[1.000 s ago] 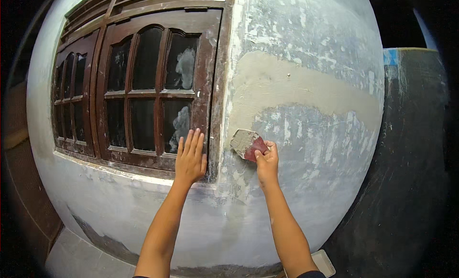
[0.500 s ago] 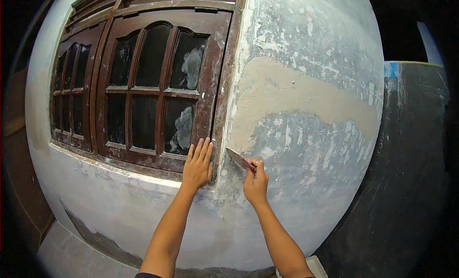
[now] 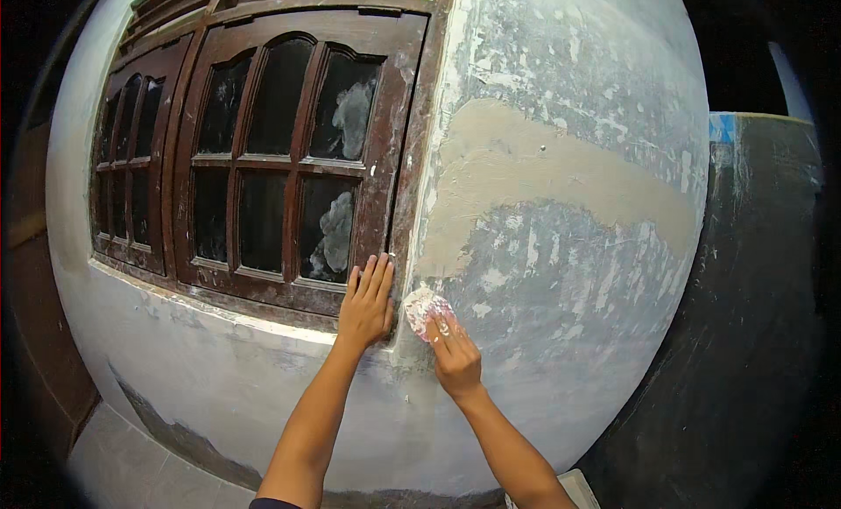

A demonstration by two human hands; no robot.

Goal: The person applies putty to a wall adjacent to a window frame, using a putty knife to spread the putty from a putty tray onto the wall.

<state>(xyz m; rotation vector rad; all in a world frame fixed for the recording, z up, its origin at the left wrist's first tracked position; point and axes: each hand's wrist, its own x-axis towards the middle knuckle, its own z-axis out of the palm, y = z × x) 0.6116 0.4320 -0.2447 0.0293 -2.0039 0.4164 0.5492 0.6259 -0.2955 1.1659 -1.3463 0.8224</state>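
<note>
My left hand (image 3: 365, 307) lies flat, fingers stretched upward, on the lower right corner of a brown wooden window (image 3: 405, 115). In my right hand (image 3: 458, 362) is a putty scraper (image 3: 424, 304), gripped by its near side. Its rounded broad face is turned toward me and smeared with white paste over a pinkish surface. The scraper is at the wall (image 3: 561, 316) just right of the window frame; I cannot tell whether its edge touches. Above it, a wide beige band of putty (image 3: 526, 163) curves across the patchy grey and white wall.
A pale sill (image 3: 236, 323) runs under the window. At the lower right, part of a light container (image 3: 578, 490) shows beside my right forearm. A dark wall (image 3: 745, 290) stands to the right. Grey floor tiles (image 3: 131, 461) lie at the lower left.
My right hand has moved down and slightly left. The scraper has turned from nearly edge-on to showing its paste-covered face. My left hand stays at the window corner.
</note>
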